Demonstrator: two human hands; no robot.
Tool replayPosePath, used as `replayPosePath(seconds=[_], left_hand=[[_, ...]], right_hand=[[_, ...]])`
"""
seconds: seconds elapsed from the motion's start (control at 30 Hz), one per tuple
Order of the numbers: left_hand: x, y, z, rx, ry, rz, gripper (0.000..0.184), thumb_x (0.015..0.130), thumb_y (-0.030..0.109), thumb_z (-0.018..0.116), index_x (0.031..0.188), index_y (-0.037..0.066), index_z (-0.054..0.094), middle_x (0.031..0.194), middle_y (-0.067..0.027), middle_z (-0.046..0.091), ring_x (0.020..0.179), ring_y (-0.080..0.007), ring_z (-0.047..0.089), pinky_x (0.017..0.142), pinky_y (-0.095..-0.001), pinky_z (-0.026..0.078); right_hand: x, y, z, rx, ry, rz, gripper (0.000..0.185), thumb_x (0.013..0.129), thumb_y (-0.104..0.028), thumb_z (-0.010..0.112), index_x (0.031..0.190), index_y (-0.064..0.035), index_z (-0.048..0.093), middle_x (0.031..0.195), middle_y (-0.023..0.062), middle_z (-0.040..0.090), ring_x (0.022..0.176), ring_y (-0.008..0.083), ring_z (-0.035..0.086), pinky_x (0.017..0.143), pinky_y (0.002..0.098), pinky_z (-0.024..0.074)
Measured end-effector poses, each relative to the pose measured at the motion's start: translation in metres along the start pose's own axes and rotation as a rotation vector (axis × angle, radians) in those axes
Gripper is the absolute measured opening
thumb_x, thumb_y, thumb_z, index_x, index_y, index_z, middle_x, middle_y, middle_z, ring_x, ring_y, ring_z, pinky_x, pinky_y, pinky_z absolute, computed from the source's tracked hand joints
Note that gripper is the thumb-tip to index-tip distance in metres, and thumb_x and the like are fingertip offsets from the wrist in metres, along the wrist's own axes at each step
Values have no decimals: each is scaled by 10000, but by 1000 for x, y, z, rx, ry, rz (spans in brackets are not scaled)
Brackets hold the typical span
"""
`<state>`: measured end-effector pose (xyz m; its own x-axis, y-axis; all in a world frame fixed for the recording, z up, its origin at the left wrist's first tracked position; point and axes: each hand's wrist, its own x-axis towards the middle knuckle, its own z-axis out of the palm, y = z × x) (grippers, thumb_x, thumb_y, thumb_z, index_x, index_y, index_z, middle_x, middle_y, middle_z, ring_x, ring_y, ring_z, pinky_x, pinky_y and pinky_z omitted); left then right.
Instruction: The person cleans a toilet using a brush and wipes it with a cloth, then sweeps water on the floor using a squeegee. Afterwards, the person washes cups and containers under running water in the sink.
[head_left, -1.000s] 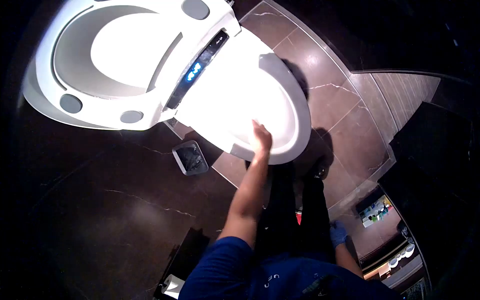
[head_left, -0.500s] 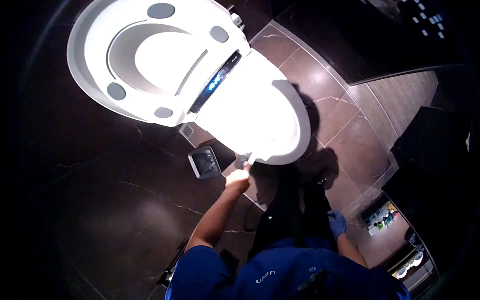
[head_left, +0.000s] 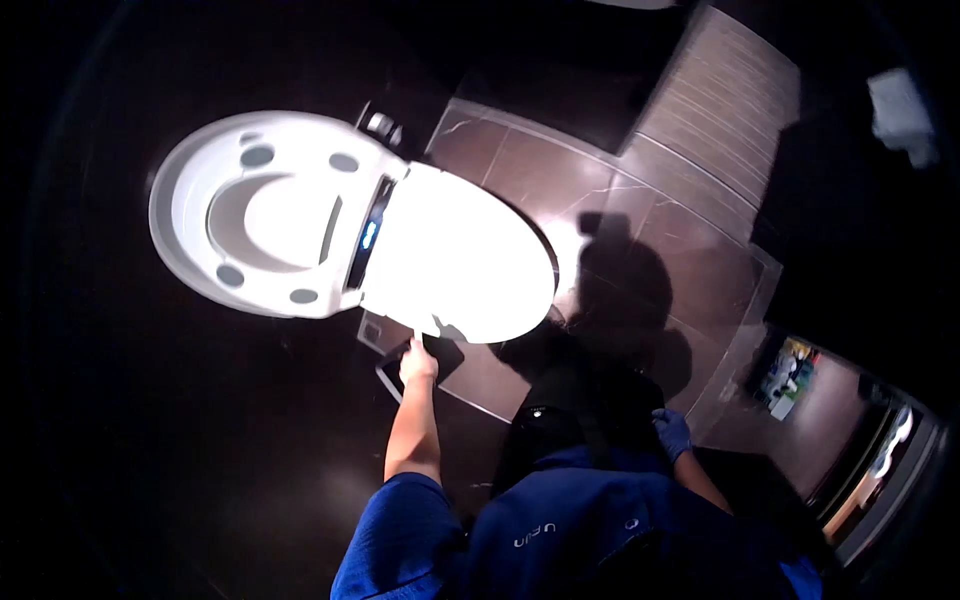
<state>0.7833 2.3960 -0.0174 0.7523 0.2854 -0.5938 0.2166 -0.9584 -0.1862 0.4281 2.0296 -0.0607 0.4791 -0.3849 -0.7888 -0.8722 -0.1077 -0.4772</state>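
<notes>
Left hand (head_left: 418,362) at side edge of toilet bowl (head_left: 470,262), on tiled floor (head_left: 695,240); grip half-hidden, hold unclear. Best: light, even contact along edge. Gloved right hand (head_left: 672,432) low, grip can't tell.

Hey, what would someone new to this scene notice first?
The glaring white toilet left of centre, its seat raised, stands out against the dark floor. Next is the glowing blue display across its hinge end. Then the hands: the bare left hand at the toilet's near edge, the blue-gloved right hand lower right.
</notes>
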Motion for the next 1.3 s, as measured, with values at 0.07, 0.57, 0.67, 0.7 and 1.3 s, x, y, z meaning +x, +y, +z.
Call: replayPosePath(seconds=[0.07, 0.57, 0.67, 0.7, 1.3], left_hand=[[-21, 13, 14, 6, 30, 174, 261, 743, 198, 444, 931, 22, 489, 841, -229, 561, 847, -342, 544, 720, -404, 445], [-142, 334, 39, 20, -180, 706, 97, 729, 109, 447, 771, 38, 497, 513, -44, 444, 387, -174, 445, 336, -287, 338], [-213, 432, 50, -44, -248, 821, 69, 744, 42, 419, 773, 6, 470, 464, -34, 401, 321, -147, 410, 279, -283, 308], [-254, 461, 54, -11, -330, 878, 55, 757, 50, 415, 774, 18, 456, 474, -32, 405, 335, -141, 410, 292, -274, 325], [-645, 743, 478, 1080, -628, 1474, 378, 758, 183, 518, 1091, 12, 463, 726, -176, 576, 628, -264, 571, 562, -352, 443]], right_hand=[[-20, 22, -7, 72, 79, 41, 215, 740, -145, 508, 927, -62, 573, 932, 125, 579, 891, 250, 535, 790, 308, 403], [-109, 205, -83, 469, 473, 211, 259, 790, -226, 459, 971, -70, 557, 950, 136, 542, 834, 212, 526, 733, 315, 421], [-83, 220, -73, 1037, 588, 474, 248, 741, -232, 511, 889, -50, 590, 863, 140, 573, 795, 217, 544, 697, 315, 429], [-68, 233, -72, 990, 648, 452, 241, 704, -226, 518, 866, -69, 603, 864, 135, 582, 824, 238, 547, 724, 328, 430], [-44, 345, -282, 1150, 251, 828, 847, 647, -439, 599, 1283, -76, 174, 1300, 192, 228, 1107, 369, 368, 894, 428, 338]])
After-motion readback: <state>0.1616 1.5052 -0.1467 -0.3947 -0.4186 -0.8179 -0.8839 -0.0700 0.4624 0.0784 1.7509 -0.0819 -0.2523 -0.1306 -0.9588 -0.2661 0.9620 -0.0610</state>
